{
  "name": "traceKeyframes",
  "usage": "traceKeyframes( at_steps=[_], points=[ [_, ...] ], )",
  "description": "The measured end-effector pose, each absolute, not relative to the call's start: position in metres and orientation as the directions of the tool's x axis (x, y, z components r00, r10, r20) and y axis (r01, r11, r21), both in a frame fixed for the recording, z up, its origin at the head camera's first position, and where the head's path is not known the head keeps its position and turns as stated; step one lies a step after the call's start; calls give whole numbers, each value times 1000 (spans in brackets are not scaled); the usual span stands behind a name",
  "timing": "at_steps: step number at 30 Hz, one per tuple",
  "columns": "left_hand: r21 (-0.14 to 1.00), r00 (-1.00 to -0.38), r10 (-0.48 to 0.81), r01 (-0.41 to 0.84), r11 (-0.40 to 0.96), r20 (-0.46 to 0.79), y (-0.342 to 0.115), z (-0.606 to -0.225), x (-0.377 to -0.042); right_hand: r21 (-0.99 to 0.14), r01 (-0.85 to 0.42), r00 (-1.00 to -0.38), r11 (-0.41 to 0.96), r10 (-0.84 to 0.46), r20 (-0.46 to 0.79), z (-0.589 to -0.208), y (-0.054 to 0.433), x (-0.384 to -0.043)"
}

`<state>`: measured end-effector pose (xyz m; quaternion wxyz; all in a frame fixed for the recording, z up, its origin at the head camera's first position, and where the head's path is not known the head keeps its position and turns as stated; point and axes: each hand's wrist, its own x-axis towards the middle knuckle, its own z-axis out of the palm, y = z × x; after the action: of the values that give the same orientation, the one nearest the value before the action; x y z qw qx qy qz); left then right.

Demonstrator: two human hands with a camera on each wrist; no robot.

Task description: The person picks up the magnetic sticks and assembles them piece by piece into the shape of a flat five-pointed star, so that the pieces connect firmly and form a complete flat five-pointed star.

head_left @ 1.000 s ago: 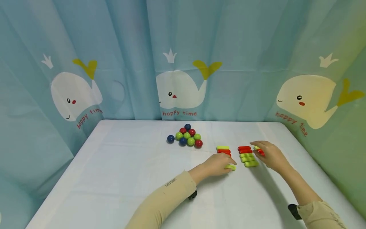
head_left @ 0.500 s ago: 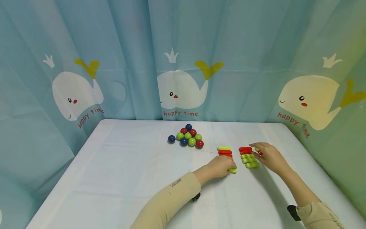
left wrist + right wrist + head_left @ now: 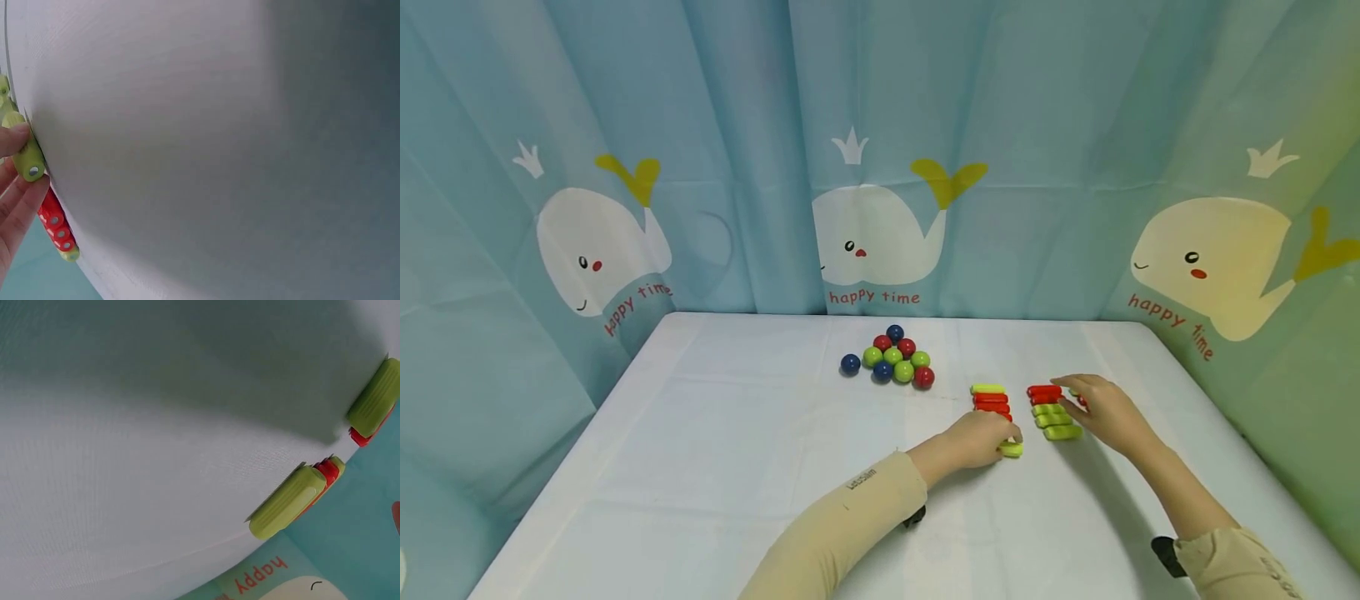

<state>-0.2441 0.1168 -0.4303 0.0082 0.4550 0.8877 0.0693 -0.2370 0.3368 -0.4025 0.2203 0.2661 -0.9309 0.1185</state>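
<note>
My left hand pinches a short green rod-shaped piece at the near end of a column. In the left wrist view the thumb lies on one side and fingers on the other. Several red pieces and a green one line up behind it. My right hand, thumb and forefinger apart, hovers beside the middle column, with red pieces at the back and green pieces in front. It partly covers another red piece and a green one on its far side. The right wrist view shows none of its fingers.
Glossy blue, red and green balls form a triangle at the table's back, with a blue ball at its left corner. The white tabletop ends at a blue whale-print curtain.
My left hand and the green piece have shifted slightly toward me, showing more of the red pieces behind. The forefinger and thumb of my right hand have edged slightly left.
</note>
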Motion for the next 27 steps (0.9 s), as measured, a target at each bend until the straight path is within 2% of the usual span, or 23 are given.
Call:
traceKeyframes(
  at_steps=[12, 18, 27],
  points=[
    [155, -535, 845, 833, 531, -22, 104, -423, -236, -132, -523, -804, 842, -436, 404, -404, 328, -239],
    [145, -505, 861, 849, 508, -57, 93, -420, -229, -135, -526, -805, 840, -440, 397, -406, 321, -240],
    [239, -506, 861, 832, 501, -43, 73, -415, -220, -171, -531, -815, 830, -446, 370, -411, 306, -245]
  ],
)
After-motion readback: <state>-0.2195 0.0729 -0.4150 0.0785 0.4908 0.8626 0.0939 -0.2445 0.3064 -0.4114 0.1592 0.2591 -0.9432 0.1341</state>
